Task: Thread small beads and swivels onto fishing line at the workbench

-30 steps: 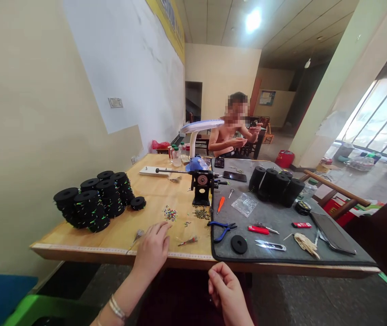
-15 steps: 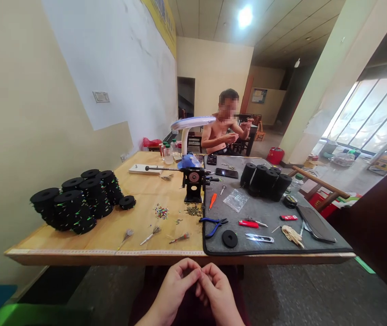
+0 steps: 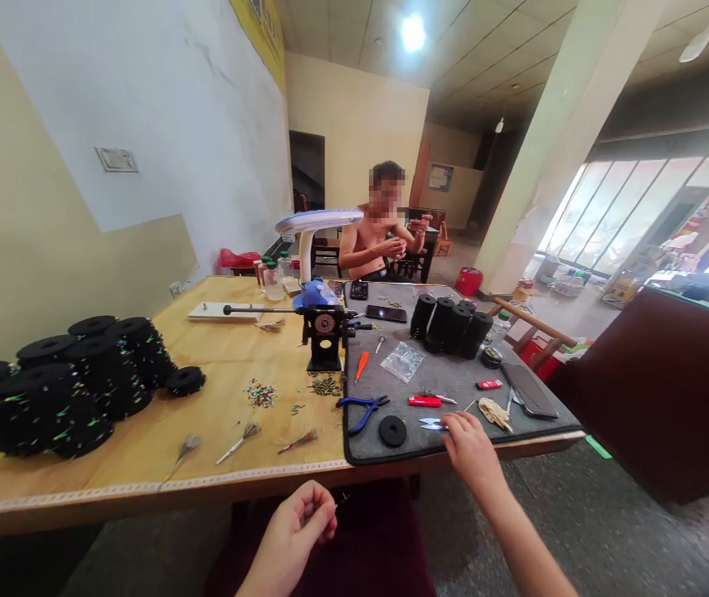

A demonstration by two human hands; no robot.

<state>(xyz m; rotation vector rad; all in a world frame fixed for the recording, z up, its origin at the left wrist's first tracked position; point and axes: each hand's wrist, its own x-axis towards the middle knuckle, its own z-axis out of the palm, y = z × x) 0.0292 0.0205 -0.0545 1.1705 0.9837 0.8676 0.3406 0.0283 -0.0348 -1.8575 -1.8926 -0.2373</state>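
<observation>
**Hands at a crowded craft table**

Left of frame, stacks of black foam spools (image 3: 49,390) crowd the wooden table (image 3: 143,448). Low centre, below the table edge, the left hand (image 3: 295,531) is curled, its grip pinched on something too small to identify. Blue-handled pliers (image 3: 360,408) and a black disc (image 3: 392,430) lie on the grey mat (image 3: 454,373). Right of centre, the right hand (image 3: 469,448) reaches with loosened fingers onto small metal snips (image 3: 432,424) at the mat's near edge.

- Right hand (image 3: 469,448) reaches onto the grey mat (image 3: 454,377), fingertips touching the small snips (image 3: 432,424).
- Left hand (image 3: 298,531) is curled below the near table edge (image 3: 143,489).
</observation>
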